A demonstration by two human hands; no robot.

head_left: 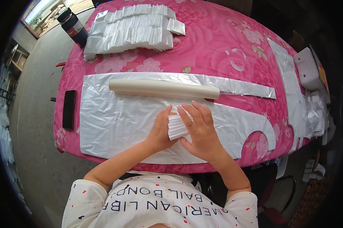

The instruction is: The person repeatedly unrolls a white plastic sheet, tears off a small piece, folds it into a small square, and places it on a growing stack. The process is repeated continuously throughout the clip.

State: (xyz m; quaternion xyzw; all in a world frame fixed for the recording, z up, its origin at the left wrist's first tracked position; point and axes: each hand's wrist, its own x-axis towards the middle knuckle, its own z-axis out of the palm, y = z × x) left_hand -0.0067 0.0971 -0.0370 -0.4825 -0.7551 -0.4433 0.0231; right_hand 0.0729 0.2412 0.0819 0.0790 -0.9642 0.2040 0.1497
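A small stack of folded white plastic packets (176,128) sits between my two hands, its layered edges showing. My left hand (160,130) is closed round its left side. On the right side and top, my right hand (200,131) presses with its fingers and thumb. Both hands are over a shiny white plastic sheet (114,127) spread across the table, with a curved cut-out and a long strip at its right. Just beyond my hands, a pale cardboard-like tube (164,88) lies across the sheet. The undersides of the packets are hidden.
The pink floral tablecloth (209,45) covers the table. Rows of folded white packets (131,32) stand at the far left, near a dark lidded jar (72,27). A black phone (69,110) lies at left. More plastic sheeting (287,76) and a white container (307,68) are at right.
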